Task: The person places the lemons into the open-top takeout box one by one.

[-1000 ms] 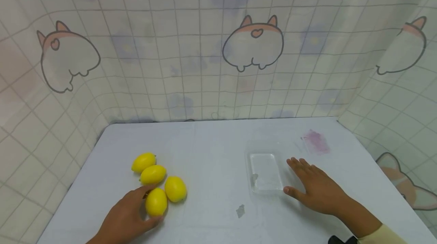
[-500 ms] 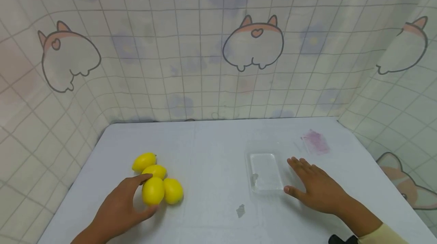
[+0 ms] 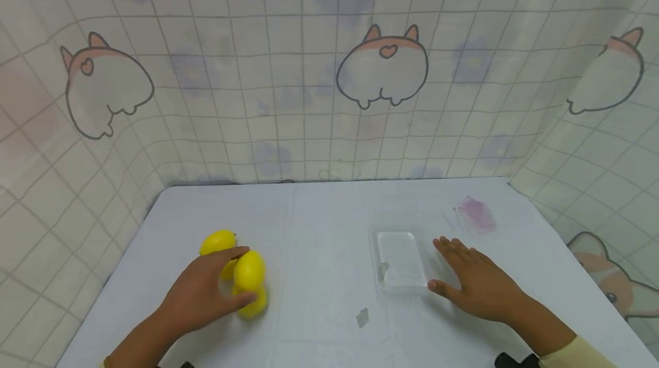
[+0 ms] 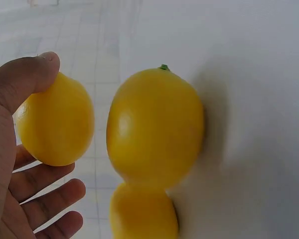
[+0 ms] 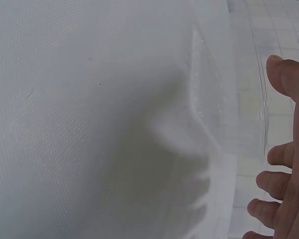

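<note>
"What had changed?"
"The left hand (image 3: 198, 288) had shifted toward the table's (image 3: 319, 230) middle, thumb and fingers pinching one lemon (image 3: 249, 270); it was now raised, apart from the other lemons (image 3: 218, 241) in the left wrist view."
"And the right hand (image 3: 479, 291)?"
"Unmoved; fingers extended, thumb apart, beside the clear container (image 3: 401, 262); whether they touched, I couldn't tell."
"Meaning?"
"One lemon was picked up; it remained well apart from the container."
</note>
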`<action>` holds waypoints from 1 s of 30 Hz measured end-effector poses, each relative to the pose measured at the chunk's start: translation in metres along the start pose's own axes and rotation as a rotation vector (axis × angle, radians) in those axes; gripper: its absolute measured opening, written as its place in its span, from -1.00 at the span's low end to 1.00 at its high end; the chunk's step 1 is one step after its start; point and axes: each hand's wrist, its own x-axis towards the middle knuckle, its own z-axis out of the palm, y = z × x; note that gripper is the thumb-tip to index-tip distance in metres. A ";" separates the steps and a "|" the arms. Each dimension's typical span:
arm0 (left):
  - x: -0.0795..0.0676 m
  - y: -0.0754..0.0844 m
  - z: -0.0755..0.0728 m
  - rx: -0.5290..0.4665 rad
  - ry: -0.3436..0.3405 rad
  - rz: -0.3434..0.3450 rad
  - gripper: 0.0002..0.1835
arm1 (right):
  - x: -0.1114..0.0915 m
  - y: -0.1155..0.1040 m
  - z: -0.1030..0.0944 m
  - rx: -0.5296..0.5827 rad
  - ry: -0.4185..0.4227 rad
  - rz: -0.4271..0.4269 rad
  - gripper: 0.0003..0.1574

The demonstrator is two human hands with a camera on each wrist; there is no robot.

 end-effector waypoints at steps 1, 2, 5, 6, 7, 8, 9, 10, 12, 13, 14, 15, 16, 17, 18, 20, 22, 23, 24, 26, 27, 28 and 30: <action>0.003 0.001 0.001 -0.010 -0.008 -0.005 -0.07 | 0.000 0.000 0.000 0.000 -0.001 0.001 0.08; 0.005 0.002 0.002 -0.019 -0.017 -0.012 -0.07 | -0.001 0.000 0.000 -0.001 -0.002 0.003 0.08; 0.011 0.006 0.006 -0.032 -0.050 -0.044 -0.08 | -0.001 0.001 0.001 0.002 -0.006 0.014 0.09; 0.013 0.008 0.007 -0.038 -0.062 -0.056 -0.08 | -0.001 0.001 0.001 0.002 -0.006 0.015 0.10; 0.014 0.009 0.008 -0.042 -0.073 -0.067 -0.09 | -0.001 0.001 0.001 0.001 -0.007 0.015 0.10; 0.015 0.010 0.009 -0.045 -0.081 -0.074 -0.09 | -0.002 0.001 0.001 0.002 -0.008 0.016 0.10; 0.016 0.012 0.010 -0.049 -0.086 -0.077 -0.09 | -0.002 0.001 0.001 0.003 -0.007 0.016 0.10; 0.017 0.013 0.010 -0.047 -0.087 -0.078 -0.09 | -0.002 0.001 0.000 0.004 -0.008 0.017 0.09; 0.019 0.016 0.011 -0.053 -0.083 -0.068 -0.09 | -0.002 0.001 0.000 0.001 -0.008 0.013 0.09; 0.020 0.017 0.012 -0.054 -0.078 -0.057 -0.10 | -0.002 0.001 0.000 0.002 -0.010 0.014 0.09; 0.021 0.019 0.012 -0.056 -0.073 -0.045 -0.10 | -0.002 0.001 0.000 0.002 -0.012 0.016 0.09; 0.022 0.020 0.012 -0.056 -0.069 -0.034 -0.10 | -0.002 0.002 0.000 0.003 -0.012 0.016 0.09; 0.022 0.021 0.012 -0.053 -0.065 -0.025 -0.10 | -0.002 0.002 0.000 0.003 -0.014 0.016 0.09; 0.023 0.023 0.012 -0.052 -0.065 -0.015 -0.11 | -0.002 0.002 0.000 0.004 -0.015 0.016 0.09; 0.024 0.024 0.012 -0.048 -0.064 -0.006 -0.11 | -0.002 0.002 0.000 0.004 -0.015 0.016 0.09; 0.026 0.027 0.012 -0.043 -0.065 0.000 -0.11 | -0.002 0.002 0.000 0.004 -0.014 0.015 0.09; 0.027 0.029 0.012 -0.035 -0.066 0.005 -0.11 | -0.001 0.002 0.000 0.004 -0.013 0.014 0.09; 0.028 0.030 0.012 -0.033 -0.065 0.007 -0.11 | -0.001 0.002 -0.001 0.003 -0.013 0.013 0.10; 0.028 0.031 0.011 -0.031 -0.063 0.007 -0.12 | -0.001 0.002 -0.001 0.000 -0.013 0.013 0.10; 0.029 0.033 0.011 -0.028 -0.059 0.009 -0.12 | -0.001 0.002 -0.002 0.000 -0.009 0.011 0.10; 0.030 0.034 0.011 -0.027 -0.057 0.012 -0.12 | -0.001 0.002 -0.002 0.001 -0.008 0.011 0.11; 0.031 0.034 0.011 -0.023 -0.055 0.015 -0.12 | -0.002 0.003 -0.002 0.002 -0.006 0.010 0.11; 0.032 0.036 0.010 -0.024 -0.051 0.024 -0.12 | -0.002 0.003 -0.002 0.002 -0.001 0.009 0.11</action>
